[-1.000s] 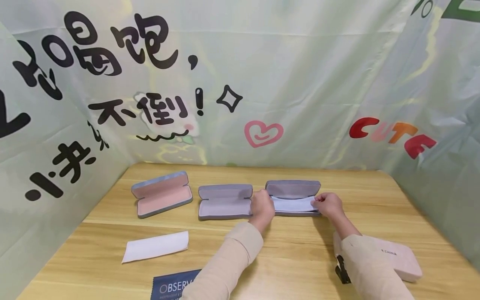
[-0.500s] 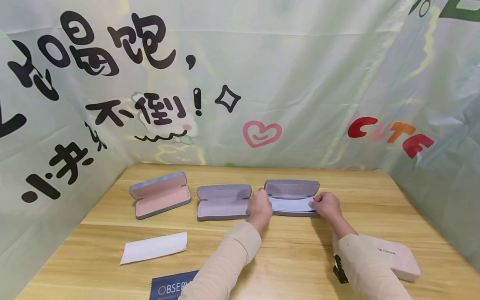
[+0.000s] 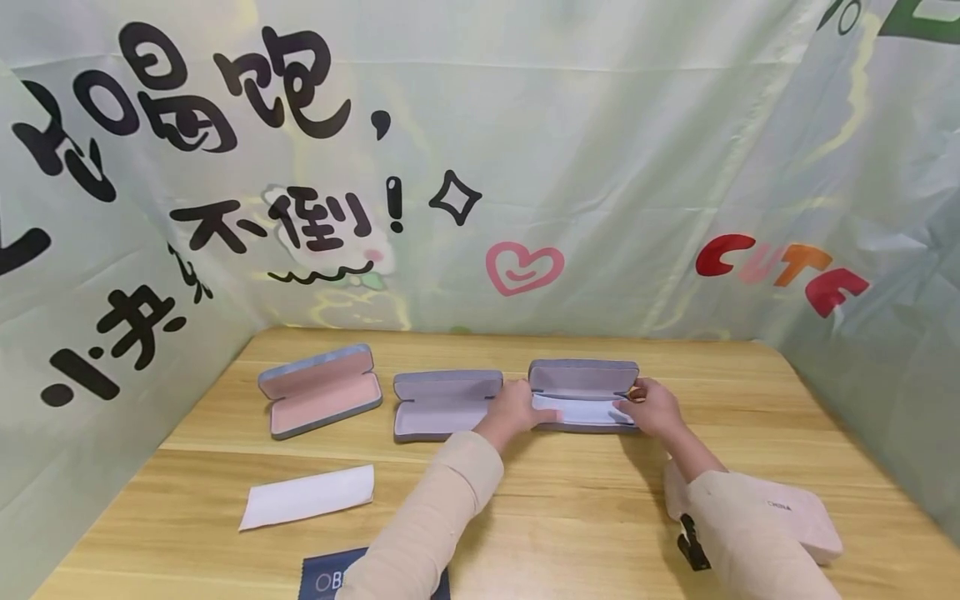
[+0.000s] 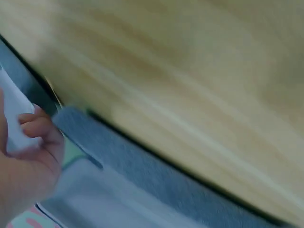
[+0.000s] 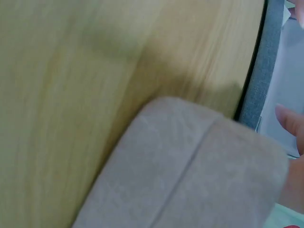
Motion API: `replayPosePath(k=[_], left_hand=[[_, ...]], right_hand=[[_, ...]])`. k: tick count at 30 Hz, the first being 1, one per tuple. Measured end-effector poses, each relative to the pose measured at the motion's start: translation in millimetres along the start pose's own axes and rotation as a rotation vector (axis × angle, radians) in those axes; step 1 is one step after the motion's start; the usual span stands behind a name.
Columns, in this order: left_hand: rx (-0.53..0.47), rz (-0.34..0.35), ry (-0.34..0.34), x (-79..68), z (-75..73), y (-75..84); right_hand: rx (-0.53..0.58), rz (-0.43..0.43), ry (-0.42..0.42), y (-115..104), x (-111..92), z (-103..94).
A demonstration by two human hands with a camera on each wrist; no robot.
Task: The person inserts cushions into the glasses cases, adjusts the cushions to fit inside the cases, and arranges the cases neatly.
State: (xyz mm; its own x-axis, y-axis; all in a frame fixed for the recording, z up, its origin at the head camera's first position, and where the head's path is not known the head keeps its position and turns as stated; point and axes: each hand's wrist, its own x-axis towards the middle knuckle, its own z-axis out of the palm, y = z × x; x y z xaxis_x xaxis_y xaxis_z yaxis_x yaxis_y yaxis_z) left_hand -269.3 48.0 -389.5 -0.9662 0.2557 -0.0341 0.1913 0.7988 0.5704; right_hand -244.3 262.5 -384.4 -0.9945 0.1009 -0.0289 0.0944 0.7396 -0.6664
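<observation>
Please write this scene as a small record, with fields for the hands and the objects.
Left hand: at the right case's left end, thumb on the pale strip
Right hand: at the case's right end, thumb on the strip
Right case: open, pale strip inside
Middle case: open, lilac lining
Left case: open, pink lining
Front left: white strip; blue printed cloth, partly hidden
Front right: pink box, partly hidden

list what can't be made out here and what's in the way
Head view: any lettering after "OB" on the navy cloth, hidden by the left sleeve.
Head view: part of the pink box, behind the right sleeve.
Left wrist view: part of the left hand, cut by the left edge.
Right wrist view: most of the right hand, cut by the right edge.
</observation>
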Motion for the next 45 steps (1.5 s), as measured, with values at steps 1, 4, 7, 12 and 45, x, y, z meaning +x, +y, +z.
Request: replayPosePath(k=[1,4,7,12,45], left_hand=[[-0.009,0.008,-0.047,-0.2,-2.6,-1.3],[0.016,0.03,-0.128,1.4,-8.1,-4.9],[0.042,0.046,-0.145,3.4,-9.9,-8.4],[0.034,0.069,-0.121,4.1,-8.6,-13.0],[-0.082,0.138,-0.15,-29.6,-7.0,-19.3]], right_hand=[[0.027,0.004,-0.019,-0.1,-0.1,-0.9],[0.086,0.024,-0.054,0.7,-0.5,-1.9],[0.106,0.027,-0.068,0.8,-0.9,-1.3],[0.086,0.02,-0.068,1.1,-1.8,-0.6],[0.03,-0.161,-0.123,9.7,-31.0,-11.8]])
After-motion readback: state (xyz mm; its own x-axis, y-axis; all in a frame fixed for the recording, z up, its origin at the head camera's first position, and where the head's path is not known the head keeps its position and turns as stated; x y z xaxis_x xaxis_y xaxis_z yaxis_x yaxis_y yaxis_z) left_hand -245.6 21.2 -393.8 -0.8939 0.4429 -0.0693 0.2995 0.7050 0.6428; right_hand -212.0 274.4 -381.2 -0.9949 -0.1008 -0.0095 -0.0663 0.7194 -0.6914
